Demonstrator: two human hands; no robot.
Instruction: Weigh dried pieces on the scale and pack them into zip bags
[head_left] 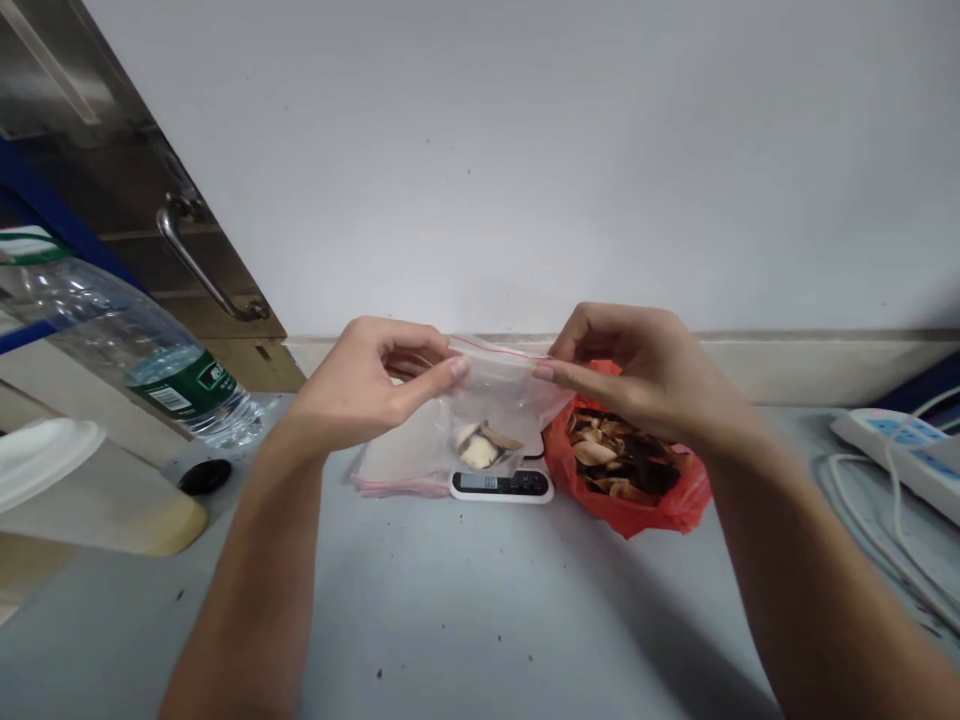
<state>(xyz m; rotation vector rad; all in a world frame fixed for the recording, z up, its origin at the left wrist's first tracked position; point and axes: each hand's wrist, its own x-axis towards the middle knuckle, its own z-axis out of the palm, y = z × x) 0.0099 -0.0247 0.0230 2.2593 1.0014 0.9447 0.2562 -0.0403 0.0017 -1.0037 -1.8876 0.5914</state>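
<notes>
Between my two hands hangs a clear zip-lock bag with a red line along its top edge. A few pale and brown dried slices lie at its bottom. My left hand pinches the bag's upper left corner between thumb and fingers. On the other side, my right hand pinches the upper right corner. Behind and below the bag is a small white kitchen scale, partly covered, its display reading about 0.0. A red plastic bag full of brown dried slices stands open beneath my right hand.
Left of the scale lies a stack of empty zip-lock bags. A water bottle, a black cap and a pale container stand on the left. A power strip with white cables is at the right. A wall rises behind.
</notes>
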